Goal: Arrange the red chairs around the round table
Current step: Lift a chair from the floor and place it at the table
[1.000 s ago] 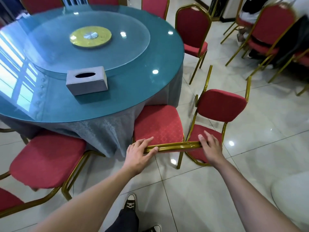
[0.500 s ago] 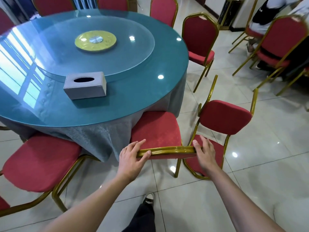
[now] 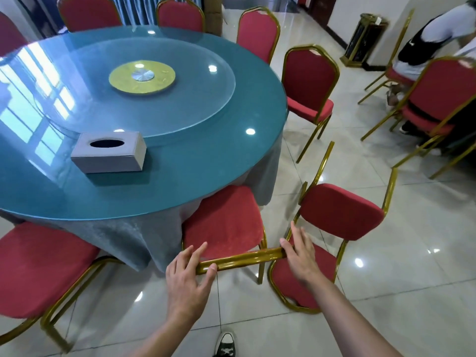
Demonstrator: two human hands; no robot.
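The round table [image 3: 211,176] has a teal glass top and a grey cloth. Directly in front of me a red chair [image 3: 224,222] stands with its seat partly under the table's edge. Its gold top rail [image 3: 242,258] runs between my hands. My left hand [image 3: 188,276] rests on the rail's left end, fingers straight over it and thumb against its near side. My right hand [image 3: 301,253] presses the right end with straight fingers. Just right of it another red chair [image 3: 340,212] lies tipped over, legs pointing up.
More red chairs ring the table: one at near left [image 3: 43,269], one at right [image 3: 309,81], several at the back. A grey tissue box [image 3: 108,155] sits on the table. A person [image 3: 432,39] sits among chairs at far right. My shoe [image 3: 225,343] is below.
The chair has slid a little further under the table. My left hand's fingers have straightened and loosened from their curl round the rail. The tipped chair has not moved.
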